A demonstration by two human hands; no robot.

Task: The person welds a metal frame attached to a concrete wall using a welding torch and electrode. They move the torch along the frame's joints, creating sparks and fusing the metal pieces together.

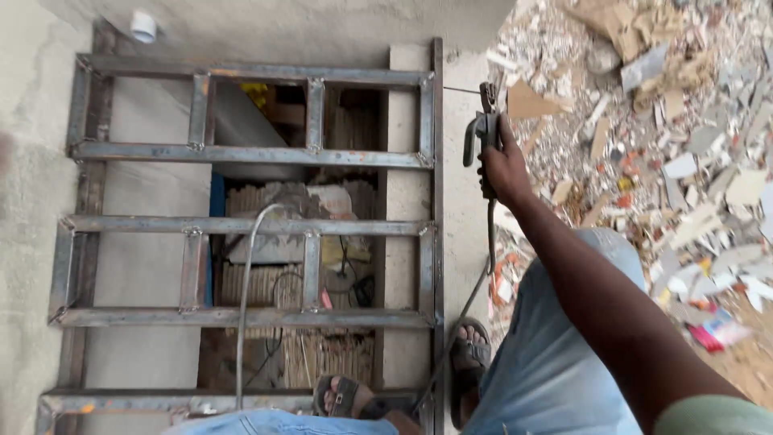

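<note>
The dark metal welding electrode holder point(485, 129), a clamp with a lever handle, sits at about one o'clock in the view, held upright in the right hand point(503, 167). The fingers are wrapped tight around its grip, pressed together on the handle. A thin straight welding rod point(460, 90) juts from its head towards nine o'clock, its tip near the top right corner of the frame (whether it touches the steel cannot be told). A dark cable point(489, 242) hangs from the holder's base towards six o'clock, passing down by the right foot.

The left hand is not in view.

At nine o'clock from the holder lies the grey rectangular steel frame of welded square tubing point(241, 153), with cross rails and short uprights, resting over concrete slabs point(145, 266) and a gap holding bricks and clutter. A grey hose point(245, 306) curves up through the frame at six o'clock. Two feet in dark sandals point(471, 354) stand at the frame's lower edge, one on the bottom rail, below pale blue trousers point(547, 354). At three o'clock spreads a heap of broken tile and cardboard rubble point(668, 145).
</note>
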